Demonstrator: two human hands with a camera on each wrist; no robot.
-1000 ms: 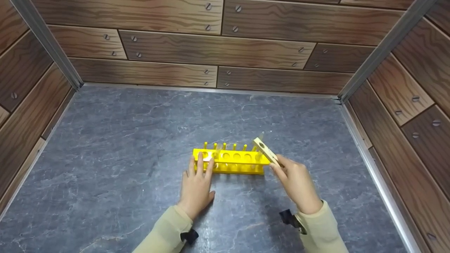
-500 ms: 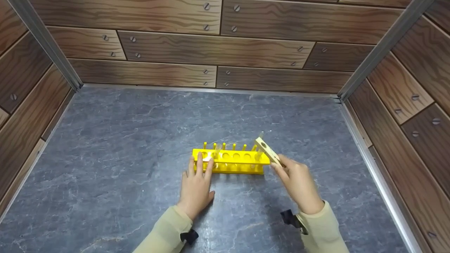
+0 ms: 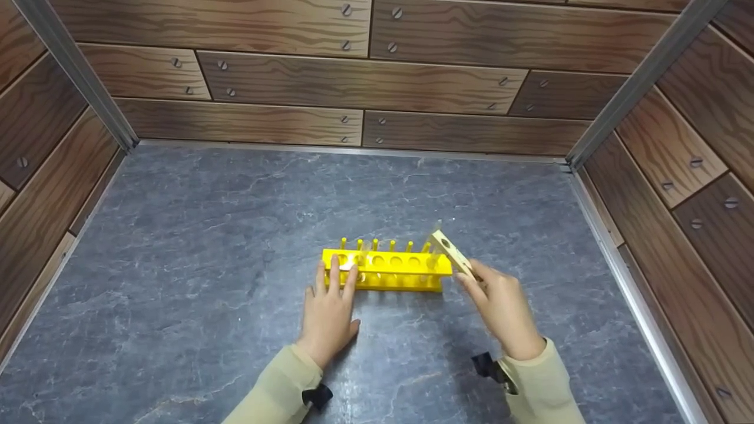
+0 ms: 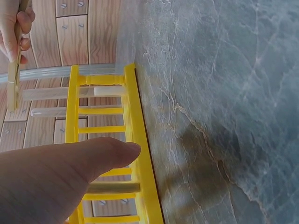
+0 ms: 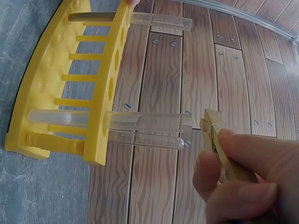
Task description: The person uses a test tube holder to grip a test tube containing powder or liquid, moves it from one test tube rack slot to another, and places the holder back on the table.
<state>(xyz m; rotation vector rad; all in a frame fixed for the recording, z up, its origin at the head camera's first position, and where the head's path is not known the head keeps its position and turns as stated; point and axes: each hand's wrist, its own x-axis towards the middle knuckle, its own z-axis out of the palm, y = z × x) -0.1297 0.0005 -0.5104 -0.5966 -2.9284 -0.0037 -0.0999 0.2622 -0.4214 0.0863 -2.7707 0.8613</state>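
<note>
A yellow test tube rack point(image 3: 386, 264) stands on the grey surface. My left hand point(image 3: 327, 318) rests straight fingers on its left end, the thumb point(image 4: 112, 156) beside its near side in the left wrist view. My right hand point(image 3: 503, 309) pinches a wooden test tube holder point(image 3: 453, 254) between thumb and fingers. The holder's tip is just off the mouth of a glass test tube point(image 5: 154, 121) with white contents, upright in the rack's right end hole. Behind it, a round-ended tube point(image 5: 154, 141) sits upside down. Another tube point(image 5: 161, 21) with dark contents stands near my left fingers.
Several yellow pegs point(image 3: 393, 244) rise along the rack's far side. Wood-patterned panels point(image 3: 365, 82) wall in the back and both sides, with metal strips point(image 3: 353, 151) at their base. Black straps point(image 3: 318, 396) sit at the wrists.
The wooden test tube holder and my right hand have shifted slightly right, away from the right-end tube. My left hand stays in place on the rack.
</note>
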